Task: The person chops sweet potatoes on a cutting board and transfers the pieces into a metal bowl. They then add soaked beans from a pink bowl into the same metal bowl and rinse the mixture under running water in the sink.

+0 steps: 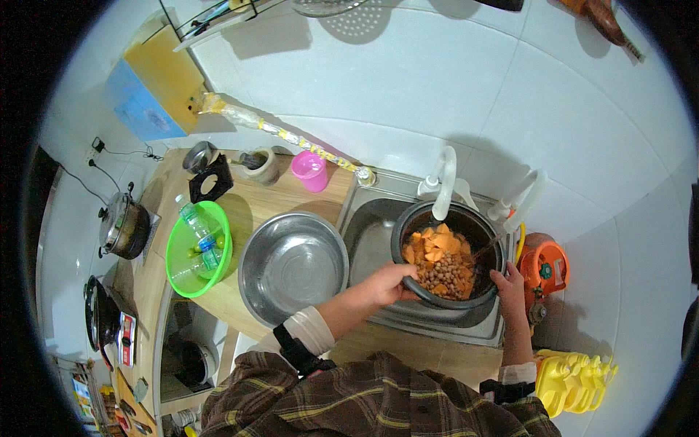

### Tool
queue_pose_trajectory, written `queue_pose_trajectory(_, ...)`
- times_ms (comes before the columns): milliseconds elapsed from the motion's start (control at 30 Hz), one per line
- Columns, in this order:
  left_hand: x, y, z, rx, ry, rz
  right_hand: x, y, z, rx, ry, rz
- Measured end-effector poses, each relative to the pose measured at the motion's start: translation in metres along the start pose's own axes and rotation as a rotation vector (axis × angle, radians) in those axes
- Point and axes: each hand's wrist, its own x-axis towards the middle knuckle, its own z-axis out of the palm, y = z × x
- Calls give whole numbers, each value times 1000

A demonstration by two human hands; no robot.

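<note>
Both hands hold a dark round pot (pixel 489 285) over the sink (pixel 364 244), just below the curved white faucet (pixel 447 175). In it lie orange chunks (pixel 437 244) and many small brown round pieces, perhaps beans or peanuts (pixel 448 277). My left hand (pixel 393 285) grips the near-left rim, thumb inside the edge. At the right rim, my right hand (pixel 508 285) is closed on the pot, its lower fingers partly hidden. A thin utensil handle (pixel 489 245) leans inside against the right wall.
Left of the sink stand a wide metal basin (pixel 293 268), a green basin (pixel 199 251) with plastic bottles, a pink cup (pixel 310 172) and a stone mortar (pixel 261 166). A second faucet (pixel 526 191) and an orange gas cylinder (pixel 545 266) are to the right.
</note>
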Motion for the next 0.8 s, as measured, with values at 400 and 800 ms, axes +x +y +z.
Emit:
queue_pose_trajectory(400,8,12,4,11,158,-14,5,-7,5,23,-7,-10)
queue_pose_trajectory(800,10,15,6,-45,97,-4,7,-20,10,115,13,-22)
